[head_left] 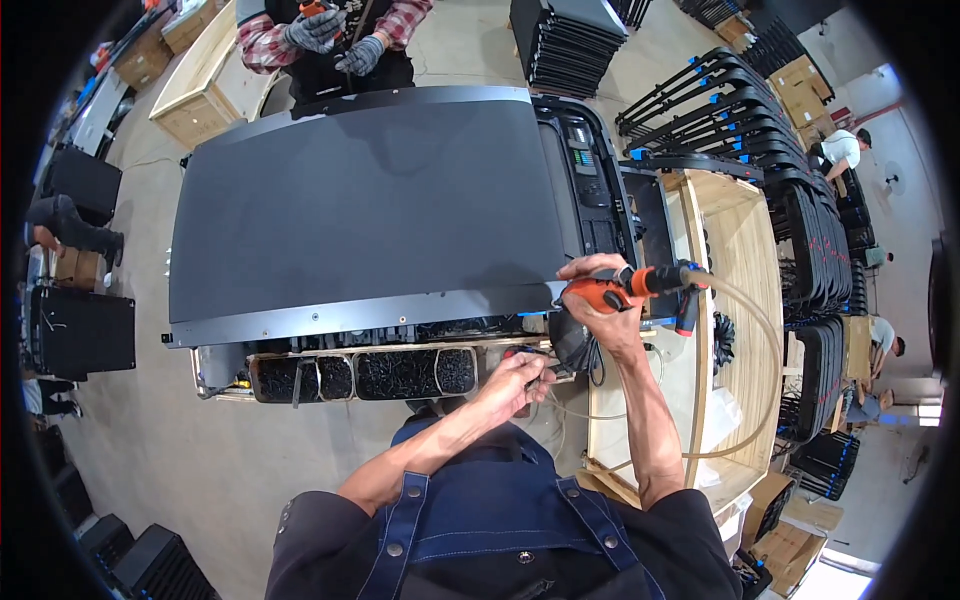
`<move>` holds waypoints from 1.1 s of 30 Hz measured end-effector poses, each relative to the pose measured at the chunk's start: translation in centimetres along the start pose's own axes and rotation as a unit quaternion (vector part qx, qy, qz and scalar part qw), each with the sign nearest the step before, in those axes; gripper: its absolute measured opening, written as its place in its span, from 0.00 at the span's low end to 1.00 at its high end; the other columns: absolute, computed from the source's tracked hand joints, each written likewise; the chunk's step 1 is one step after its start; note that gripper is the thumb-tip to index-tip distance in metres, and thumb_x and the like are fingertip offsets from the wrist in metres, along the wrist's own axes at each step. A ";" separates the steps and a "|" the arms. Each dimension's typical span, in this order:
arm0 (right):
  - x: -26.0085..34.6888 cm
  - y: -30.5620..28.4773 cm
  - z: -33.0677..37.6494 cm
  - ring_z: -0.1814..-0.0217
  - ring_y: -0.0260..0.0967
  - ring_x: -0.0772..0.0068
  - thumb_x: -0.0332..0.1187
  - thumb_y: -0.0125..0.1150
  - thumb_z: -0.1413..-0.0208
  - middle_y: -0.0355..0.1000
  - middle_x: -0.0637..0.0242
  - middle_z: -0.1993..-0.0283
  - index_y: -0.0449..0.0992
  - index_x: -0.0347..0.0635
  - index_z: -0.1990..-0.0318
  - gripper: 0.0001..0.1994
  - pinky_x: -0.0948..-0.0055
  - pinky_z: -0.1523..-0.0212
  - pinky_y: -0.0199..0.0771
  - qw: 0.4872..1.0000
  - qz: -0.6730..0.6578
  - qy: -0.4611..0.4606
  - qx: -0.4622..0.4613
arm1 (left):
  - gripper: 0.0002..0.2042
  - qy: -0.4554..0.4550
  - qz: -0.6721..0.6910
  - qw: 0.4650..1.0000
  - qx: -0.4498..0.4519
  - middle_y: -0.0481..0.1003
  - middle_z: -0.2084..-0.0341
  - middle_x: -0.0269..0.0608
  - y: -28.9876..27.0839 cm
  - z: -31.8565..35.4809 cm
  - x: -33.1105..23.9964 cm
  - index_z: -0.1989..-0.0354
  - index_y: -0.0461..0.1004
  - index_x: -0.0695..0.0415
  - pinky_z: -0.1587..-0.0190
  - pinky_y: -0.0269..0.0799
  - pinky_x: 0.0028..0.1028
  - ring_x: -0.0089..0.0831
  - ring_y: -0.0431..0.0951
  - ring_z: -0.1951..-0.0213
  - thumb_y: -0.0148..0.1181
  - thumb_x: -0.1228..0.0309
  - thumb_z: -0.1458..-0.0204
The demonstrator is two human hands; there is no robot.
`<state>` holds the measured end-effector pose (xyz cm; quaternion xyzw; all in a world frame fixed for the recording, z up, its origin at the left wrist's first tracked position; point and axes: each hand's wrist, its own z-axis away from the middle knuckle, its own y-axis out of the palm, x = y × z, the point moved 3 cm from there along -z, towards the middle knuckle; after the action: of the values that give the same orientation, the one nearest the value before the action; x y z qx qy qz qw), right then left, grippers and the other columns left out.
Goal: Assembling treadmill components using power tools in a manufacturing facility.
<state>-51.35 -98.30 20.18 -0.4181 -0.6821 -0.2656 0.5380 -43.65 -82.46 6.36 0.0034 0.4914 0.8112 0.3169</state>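
My right hand [620,325] is wrapped round an orange and black air screwdriver [645,281] at the near right corner of a treadmill [360,210]. The tool's front end points left at the metal side rail [360,322], which has several screws along it. A clear hose [772,345] runs from the tool's back and curves down to the right. Closer to my body, my left hand [515,388] is closed with its fingers curled together, just right of the bins. Whatever it may hold is too small to make out.
Bins of small black screws [400,376] stand below the near rail. A wooden crate [745,240] is at the right, beside folded black frames [735,110]. Across the treadmill stands a gloved co-worker [335,40] with an orange tool. Stacked black panels [570,45] rise at the back.
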 end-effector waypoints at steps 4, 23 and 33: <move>-0.8 0.0 0.4 0.54 0.77 0.69 0.14 0.68 0.58 0.78 0.59 0.56 0.72 0.39 0.55 0.21 0.68 0.49 0.78 0.999 -0.035 0.020 -0.019 | 0.14 0.012 -0.027 0.998 0.055 0.75 0.63 0.35 0.9 1.5 -1.1 0.47 0.73 0.58 0.64 0.74 0.21 0.21 0.74 0.67 0.55 0.62 0.34; 3.8 1.7 6.5 0.54 0.74 0.67 0.27 0.66 0.51 0.71 0.62 0.51 0.66 0.46 0.44 0.25 0.48 0.38 0.69 0.919 -0.360 0.049 -0.157 | 0.12 0.139 0.086 0.987 0.008 0.76 0.70 0.34 -2.8 6.4 -3.5 0.53 0.77 0.59 0.72 0.68 0.17 0.20 0.73 0.71 0.65 0.66 0.41; 2.0 3.9 7.7 0.54 0.75 0.67 0.24 0.65 0.50 0.72 0.62 0.50 0.66 0.47 0.43 0.25 0.48 0.38 0.69 0.886 -0.407 0.074 -0.207 | 0.11 0.162 0.098 0.981 0.038 0.77 0.71 0.34 -3.8 8.3 -4.7 0.56 0.78 0.59 0.76 0.62 0.17 0.16 0.69 0.76 0.65 0.65 0.41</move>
<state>-52.07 -89.52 19.56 -0.1843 -0.6806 -0.6263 0.3325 -35.36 -77.06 9.09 -0.0674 0.5638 0.8091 0.1516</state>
